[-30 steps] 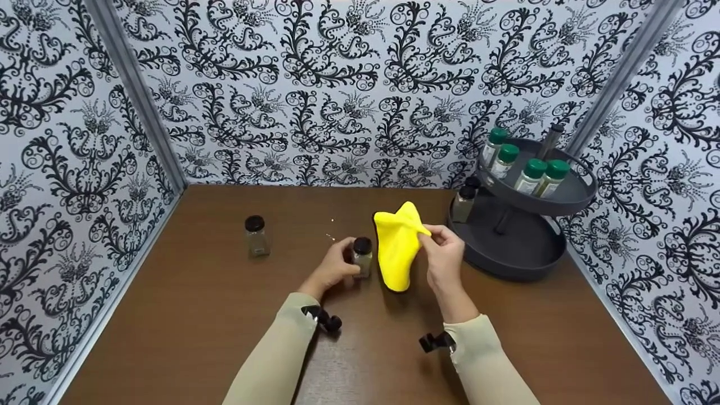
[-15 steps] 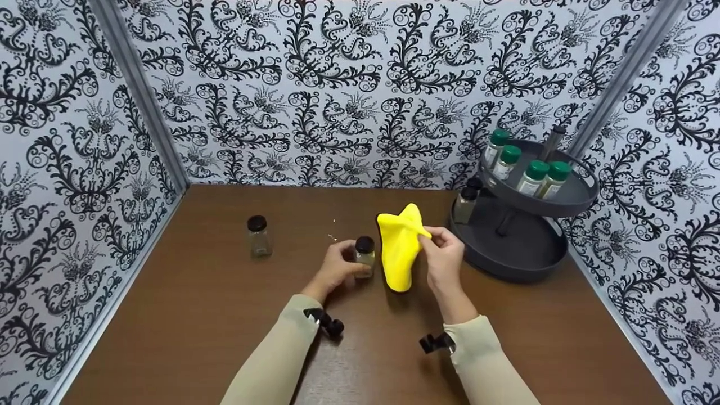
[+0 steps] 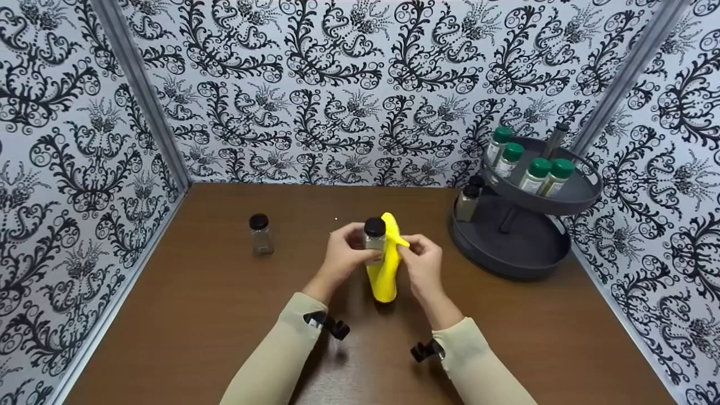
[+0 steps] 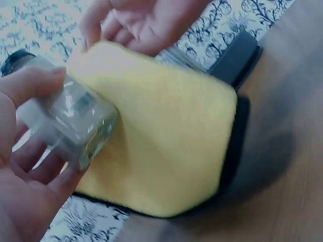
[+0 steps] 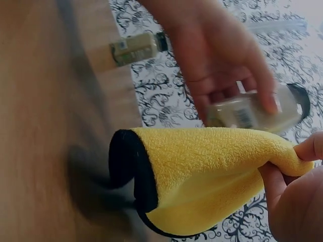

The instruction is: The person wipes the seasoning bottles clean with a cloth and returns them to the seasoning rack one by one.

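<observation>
My left hand [image 3: 344, 254] grips a clear glass spice jar [image 3: 373, 243] with a black cap, held upright above the table. In the left wrist view the thumb lies across the front of the jar [image 4: 75, 113] and the fingers curl behind it. Right beside it hangs a yellow cloth [image 3: 385, 275] with a black edge, overlapping the jar in the head view. My right hand [image 3: 423, 264] pinches the cloth by its upper part between thumb and fingers; the right wrist view shows the cloth [image 5: 202, 161] folded and draped down from that pinch.
Another black-capped jar [image 3: 261, 239] stands on the brown table [image 3: 197, 315] at the left. A dark two-tier rack [image 3: 506, 270] at the right carries several green-capped bottles [image 3: 534, 175] on top and black-capped jars [image 3: 467, 205] below. Small white specks lie near the table's middle. Patterned walls surround the table.
My left hand has lifted the jar up off the table and slightly right. My right hand has brought the cloth left and nearer, so that it now meets the jar in the head view.
</observation>
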The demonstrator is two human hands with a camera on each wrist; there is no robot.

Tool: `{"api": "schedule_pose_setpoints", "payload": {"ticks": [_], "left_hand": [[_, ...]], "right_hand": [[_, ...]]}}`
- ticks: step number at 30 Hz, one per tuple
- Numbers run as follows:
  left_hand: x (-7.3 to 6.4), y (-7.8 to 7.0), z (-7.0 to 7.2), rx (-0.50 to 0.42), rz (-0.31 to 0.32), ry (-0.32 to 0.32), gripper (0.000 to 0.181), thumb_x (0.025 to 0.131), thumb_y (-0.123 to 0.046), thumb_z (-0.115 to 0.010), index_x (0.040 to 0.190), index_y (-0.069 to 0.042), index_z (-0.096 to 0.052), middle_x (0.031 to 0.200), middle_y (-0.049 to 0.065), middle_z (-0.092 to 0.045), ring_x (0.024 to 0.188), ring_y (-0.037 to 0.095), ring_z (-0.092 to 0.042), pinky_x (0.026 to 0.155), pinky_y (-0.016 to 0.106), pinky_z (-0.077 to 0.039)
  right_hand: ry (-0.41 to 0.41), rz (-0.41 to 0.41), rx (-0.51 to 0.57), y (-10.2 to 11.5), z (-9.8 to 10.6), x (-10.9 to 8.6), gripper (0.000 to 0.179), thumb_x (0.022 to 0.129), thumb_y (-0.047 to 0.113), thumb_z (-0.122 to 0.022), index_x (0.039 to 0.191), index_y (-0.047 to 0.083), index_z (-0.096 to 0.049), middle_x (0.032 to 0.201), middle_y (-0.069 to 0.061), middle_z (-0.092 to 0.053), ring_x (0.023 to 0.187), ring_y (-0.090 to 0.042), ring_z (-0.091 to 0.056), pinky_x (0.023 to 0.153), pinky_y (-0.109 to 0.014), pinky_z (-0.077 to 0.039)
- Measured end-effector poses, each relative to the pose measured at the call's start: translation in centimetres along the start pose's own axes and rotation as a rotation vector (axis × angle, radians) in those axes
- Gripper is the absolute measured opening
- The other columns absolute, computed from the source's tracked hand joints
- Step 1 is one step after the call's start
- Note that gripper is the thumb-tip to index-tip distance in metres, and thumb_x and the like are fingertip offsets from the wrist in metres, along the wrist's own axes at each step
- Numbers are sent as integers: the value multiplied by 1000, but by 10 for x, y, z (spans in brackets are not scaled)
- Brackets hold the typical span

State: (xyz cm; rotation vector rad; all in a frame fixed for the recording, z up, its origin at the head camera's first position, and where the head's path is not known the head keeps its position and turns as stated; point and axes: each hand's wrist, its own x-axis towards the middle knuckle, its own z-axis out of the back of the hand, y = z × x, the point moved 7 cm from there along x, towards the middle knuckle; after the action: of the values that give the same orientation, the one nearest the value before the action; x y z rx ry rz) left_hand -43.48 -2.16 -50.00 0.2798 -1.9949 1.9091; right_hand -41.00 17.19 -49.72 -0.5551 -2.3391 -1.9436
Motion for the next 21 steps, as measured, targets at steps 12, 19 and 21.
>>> {"api": "schedule_pose_setpoints", "payload": {"ticks": [12,19,21], "left_hand": [[-4,-11,6,-37,5,-81,46,78,-4,-91,122,-5,-76,112,15,-77,97,24,-71,89,31,-62],[-3,-11,0,-15,16,-23,45,80,-8,-92,121,-6,-75,113,14,-77,101,23,-73,95,35,-62],[-2,-10,-1,-5,16,-12,46,79,-9,-93,121,-7,-75,113,13,-78,101,23,-73,95,36,-62]], "right_hand": [[69,-35,-117,-16,-9,-10,13,88,-10,-72,100,-15,-72,84,-5,-70,72,-14,-64,63,-24,-57],[60,-37,-145,-12,-8,-10,12,88,-9,-73,99,-13,-73,83,-4,-72,73,-15,-65,61,-23,-57],[52,-27,-145,-9,-8,-10,11,87,-10,-72,98,-13,-74,83,-3,-72,74,-14,-65,63,-23,-57]]}}
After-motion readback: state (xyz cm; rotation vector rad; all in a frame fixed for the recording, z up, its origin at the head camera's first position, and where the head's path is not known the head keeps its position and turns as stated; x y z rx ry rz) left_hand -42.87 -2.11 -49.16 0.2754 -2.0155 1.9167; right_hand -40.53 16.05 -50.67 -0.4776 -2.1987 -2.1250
